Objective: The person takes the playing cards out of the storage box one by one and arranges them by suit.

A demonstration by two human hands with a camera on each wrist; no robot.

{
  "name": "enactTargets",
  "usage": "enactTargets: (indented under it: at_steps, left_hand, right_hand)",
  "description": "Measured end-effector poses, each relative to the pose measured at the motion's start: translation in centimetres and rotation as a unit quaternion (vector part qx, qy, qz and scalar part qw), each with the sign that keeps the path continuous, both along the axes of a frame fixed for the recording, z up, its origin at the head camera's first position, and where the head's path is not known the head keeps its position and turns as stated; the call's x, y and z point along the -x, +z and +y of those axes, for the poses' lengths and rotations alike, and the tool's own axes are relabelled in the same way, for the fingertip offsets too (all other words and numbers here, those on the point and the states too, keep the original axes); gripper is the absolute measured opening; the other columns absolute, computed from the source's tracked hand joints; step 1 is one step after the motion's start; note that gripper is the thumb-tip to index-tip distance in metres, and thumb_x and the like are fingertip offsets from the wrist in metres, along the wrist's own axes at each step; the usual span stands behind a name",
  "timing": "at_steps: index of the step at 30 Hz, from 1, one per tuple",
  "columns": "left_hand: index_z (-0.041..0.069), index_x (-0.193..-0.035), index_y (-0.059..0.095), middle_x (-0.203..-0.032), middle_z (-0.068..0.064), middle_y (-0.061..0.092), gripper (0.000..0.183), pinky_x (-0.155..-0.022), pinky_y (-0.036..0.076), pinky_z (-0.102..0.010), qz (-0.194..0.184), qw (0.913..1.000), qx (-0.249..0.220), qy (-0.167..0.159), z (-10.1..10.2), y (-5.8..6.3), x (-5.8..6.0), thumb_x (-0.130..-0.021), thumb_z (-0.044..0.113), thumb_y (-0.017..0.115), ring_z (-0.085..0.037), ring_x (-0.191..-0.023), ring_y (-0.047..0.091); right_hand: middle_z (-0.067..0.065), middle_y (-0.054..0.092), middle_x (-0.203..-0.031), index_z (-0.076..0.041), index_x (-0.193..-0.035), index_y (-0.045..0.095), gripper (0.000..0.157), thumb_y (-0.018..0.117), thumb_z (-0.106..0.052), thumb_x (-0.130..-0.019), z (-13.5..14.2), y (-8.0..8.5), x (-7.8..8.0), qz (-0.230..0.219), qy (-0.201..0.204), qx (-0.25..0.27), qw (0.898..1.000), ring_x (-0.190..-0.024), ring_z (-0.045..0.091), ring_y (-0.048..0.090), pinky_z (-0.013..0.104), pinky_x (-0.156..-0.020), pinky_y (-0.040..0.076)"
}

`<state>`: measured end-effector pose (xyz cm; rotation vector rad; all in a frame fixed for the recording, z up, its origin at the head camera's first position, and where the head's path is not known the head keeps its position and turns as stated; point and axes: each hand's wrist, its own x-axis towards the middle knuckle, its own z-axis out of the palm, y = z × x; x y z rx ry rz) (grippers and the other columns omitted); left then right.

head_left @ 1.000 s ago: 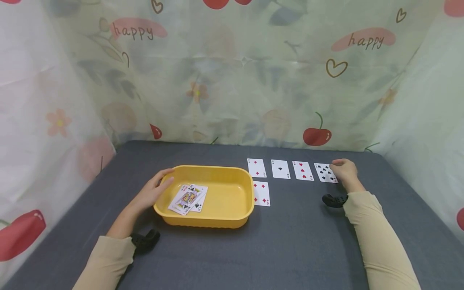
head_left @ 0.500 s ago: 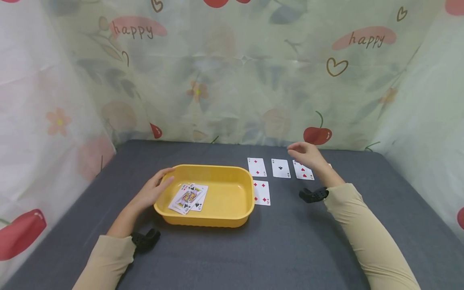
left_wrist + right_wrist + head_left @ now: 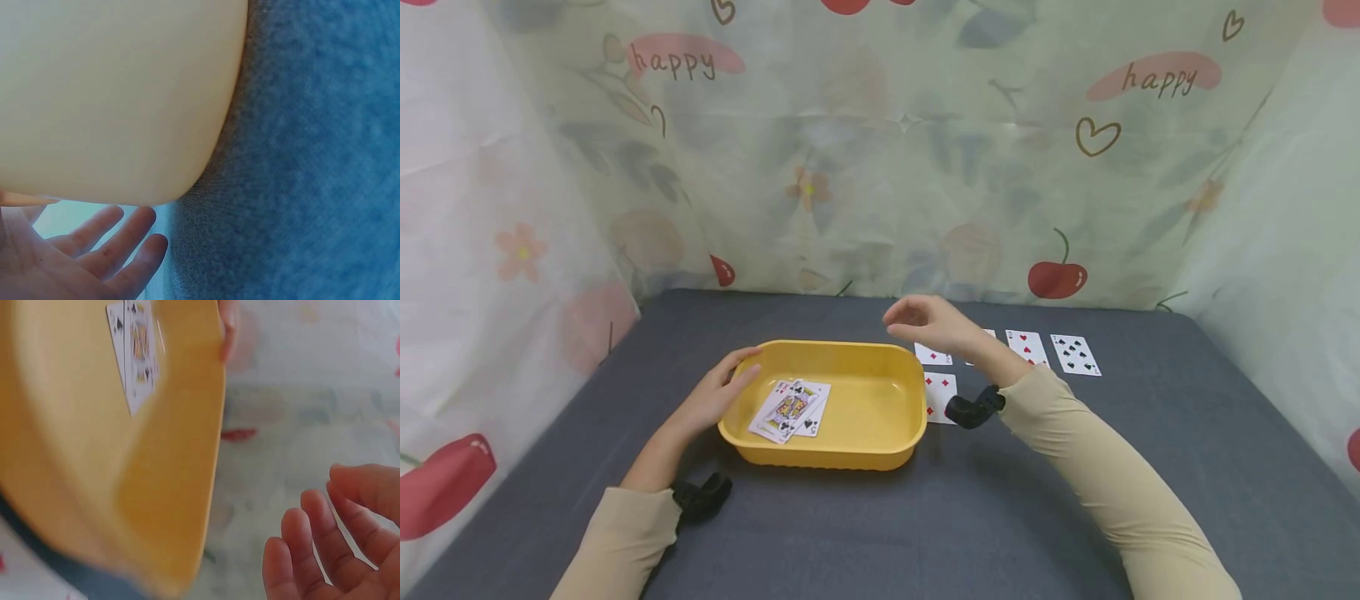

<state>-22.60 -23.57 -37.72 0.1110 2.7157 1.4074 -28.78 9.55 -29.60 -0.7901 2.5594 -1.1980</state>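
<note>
My left hand [image 3: 718, 392] holds the left end of a yellow plastic tub [image 3: 842, 460], thumb over the rim and fingers along the outer wall. The left wrist view shows those fingers [image 3: 128, 247] spread loosely beside the wall. Inside the tub, at its left, lie several overlapping playing cards [image 3: 790, 408], a king of clubs on top. My right hand [image 3: 936, 323] is over the back right corner of the tub, fingers loosely curved and holding nothing. Right of the tub lie a diamond card [image 3: 938, 387] and a row of face-up cards, partly covered by my right arm.
The row's right end holds a heart card [image 3: 1022, 343] and a spade card [image 3: 1076, 357]. A dark grey cloth [image 3: 850, 533] covers the table. Printed curtains [image 3: 910, 183] hang behind and at both sides. A black wrist band [image 3: 976, 408] sits on my right wrist.
My right hand has moved left from the spade card at the row's right end, over the other cards, to the tub's back right corner. The left hand and tub have stayed put.
</note>
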Motion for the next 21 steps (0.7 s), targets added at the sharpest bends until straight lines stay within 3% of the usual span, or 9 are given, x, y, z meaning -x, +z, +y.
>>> enactTargets:
  at_steps: [6, 12, 21]
  left_hand:
    - [0.011, -0.145, 0.028, -0.152, -0.019, 0.023, 0.057, -0.109, 0.028, -0.054, 0.0, 1.0, 0.008, 0.002, 0.0, 0.0, 0.0, -0.099, 0.042, 0.039, -0.039, -0.137, 0.029]
    - [0.01, -0.145, 0.028, -0.152, -0.019, 0.023, 0.056, -0.111, 0.025, -0.055, 0.002, 1.0, 0.008, 0.002, 0.0, 0.0, 0.1, -0.099, 0.041, 0.039, -0.039, -0.139, 0.025]
    - [0.01, -0.145, 0.029, -0.152, -0.02, 0.023, 0.058, -0.11, 0.026, -0.056, 0.003, 0.9999, 0.01, -0.002, -0.1, 0.0, 0.1, -0.099, 0.043, 0.039, -0.04, -0.138, 0.025]
  right_hand:
    - [0.011, 0.065, -0.109, -0.003, -0.112, 0.061, 0.026, 0.062, -0.015, -0.089, -4.1, -0.7, 0.1, 0.013, 0.069, -0.017, 0.997, -0.099, 0.021, 0.063, 0.031, -0.09, 0.051]
    - [0.012, 0.066, -0.102, 0.001, -0.111, 0.061, 0.026, 0.063, -0.011, -0.088, -7.3, -1.9, 0.1, 0.028, 0.146, -0.042, 0.988, -0.092, 0.016, 0.062, 0.023, -0.086, 0.05]
    - [0.011, 0.065, -0.104, -0.001, -0.114, 0.061, 0.028, 0.064, -0.008, -0.087, -10.8, -3.4, 0.2, -0.014, 0.207, -0.081, 0.975, -0.096, 0.013, 0.06, 0.019, -0.088, 0.048]
